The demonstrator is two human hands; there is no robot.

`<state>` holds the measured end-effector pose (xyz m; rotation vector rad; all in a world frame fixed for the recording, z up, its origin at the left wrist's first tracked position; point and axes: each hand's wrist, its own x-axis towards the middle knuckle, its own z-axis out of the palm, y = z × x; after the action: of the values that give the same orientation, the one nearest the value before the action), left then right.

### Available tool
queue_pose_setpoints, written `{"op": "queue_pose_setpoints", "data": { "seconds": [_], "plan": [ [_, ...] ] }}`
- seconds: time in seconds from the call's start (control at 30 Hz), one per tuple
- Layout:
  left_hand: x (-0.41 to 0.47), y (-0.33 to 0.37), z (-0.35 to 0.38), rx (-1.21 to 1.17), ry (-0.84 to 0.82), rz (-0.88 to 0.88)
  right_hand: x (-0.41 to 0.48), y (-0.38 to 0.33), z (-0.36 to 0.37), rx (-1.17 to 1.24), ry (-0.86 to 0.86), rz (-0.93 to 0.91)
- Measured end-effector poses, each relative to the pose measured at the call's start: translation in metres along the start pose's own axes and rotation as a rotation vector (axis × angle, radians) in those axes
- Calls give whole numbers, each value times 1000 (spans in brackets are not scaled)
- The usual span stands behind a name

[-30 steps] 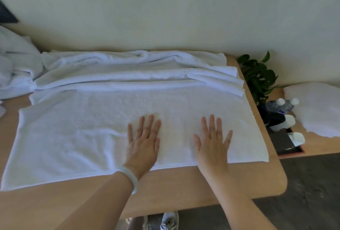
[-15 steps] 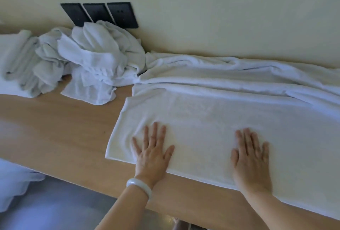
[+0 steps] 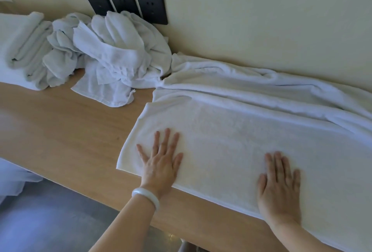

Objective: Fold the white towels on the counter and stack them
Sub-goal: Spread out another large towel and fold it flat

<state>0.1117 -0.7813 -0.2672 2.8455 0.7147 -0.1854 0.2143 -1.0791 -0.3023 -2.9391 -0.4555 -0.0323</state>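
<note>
The left hand (image 3: 161,163) and right hand (image 3: 279,187), fingers flat and gripping nothing, now press farther apart on the towel (image 3: 231,134) along the worktop (image 3: 70,130) front edge; smoothing appears nearly complete.

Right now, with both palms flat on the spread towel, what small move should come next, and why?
Probably the left hand should pinch the near left corner of the white towel to start a fold toward the right hand: the towel lies flat on the counter, and the left hand rests beside that edge.
</note>
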Motion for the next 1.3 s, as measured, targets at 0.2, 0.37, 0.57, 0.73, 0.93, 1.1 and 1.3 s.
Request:
{"op": "queue_pose_setpoints", "data": {
  "seconds": [0.2,0.37,0.57,0.73,0.93,1.1,1.3],
  "plan": [
    [4,7,-18,-136,16,-348,1,-5,-7,5,-35,28],
    [-73,83,-30,-808,28,-506,-3,-9,-34,307,-30,39],
    [-100,66,-40,-1832,-193,-1158,-78,9,-93,1659,-316,1163],
    [-99,63,-55,-2128,-318,-1141,-108,18,-91,2164,-360,1398],
    [-71,64,-57,-2336,-139,-1034,-74,37,-106,2208,124,1414],
    [-59,56,-56,-2441,-5,-859,-59,54,-119,2279,264,1432],
    [-79,50,-85,-2399,60,-728,-72,87,-149,2083,410,1429]
  ]
}}
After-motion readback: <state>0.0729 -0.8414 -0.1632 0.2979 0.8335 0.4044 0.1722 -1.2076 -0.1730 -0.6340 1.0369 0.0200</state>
